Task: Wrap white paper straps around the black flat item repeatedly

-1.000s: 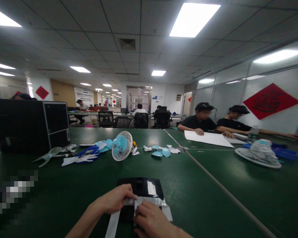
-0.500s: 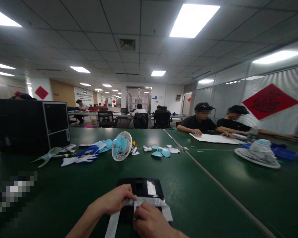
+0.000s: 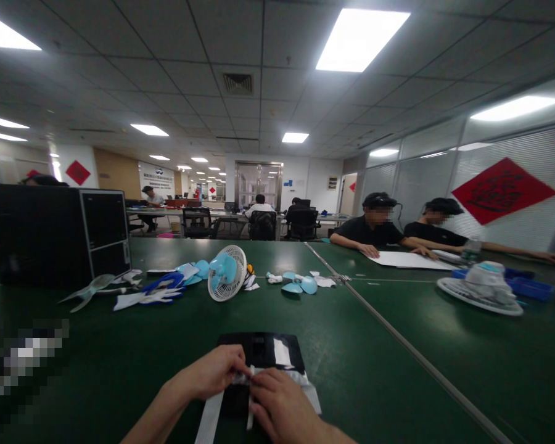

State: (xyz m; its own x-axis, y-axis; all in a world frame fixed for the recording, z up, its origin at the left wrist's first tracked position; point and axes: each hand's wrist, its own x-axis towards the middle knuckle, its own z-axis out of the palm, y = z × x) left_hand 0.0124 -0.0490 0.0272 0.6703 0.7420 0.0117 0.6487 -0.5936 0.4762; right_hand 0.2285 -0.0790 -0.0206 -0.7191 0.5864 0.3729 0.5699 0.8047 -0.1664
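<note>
A flat black panel (image 3: 240, 345) with a shiny white patch lies on the green table before me. White ribbed straps (image 3: 210, 416) run across it and hang over its near side. My left hand (image 3: 222, 370) is closed in a pinch at the crossing strap, left of the panel's middle. My right hand (image 3: 280, 401) lies over the panel's near right part, its closed fingers on a narrow upright length of strap against the left fingertips. Much of the panel's lower half and the strap ends are hidden beneath my hands.
Beyond the panel stand a small white fan (image 3: 227, 273), blue fan blades (image 3: 300, 283) and gloves (image 3: 152, 291). A black computer case (image 3: 41, 234) is at left. To the right are a white fan part (image 3: 485, 287), blue trays (image 3: 530, 287) and two seated people. A metal seam (image 3: 398, 333) crosses the table.
My right hand has moved slightly up and flattened over the crossing strap, covering more of it. The strap under it has turned narrower. My left hand has barely shifted. A co-worker's white sheet has slid right.
</note>
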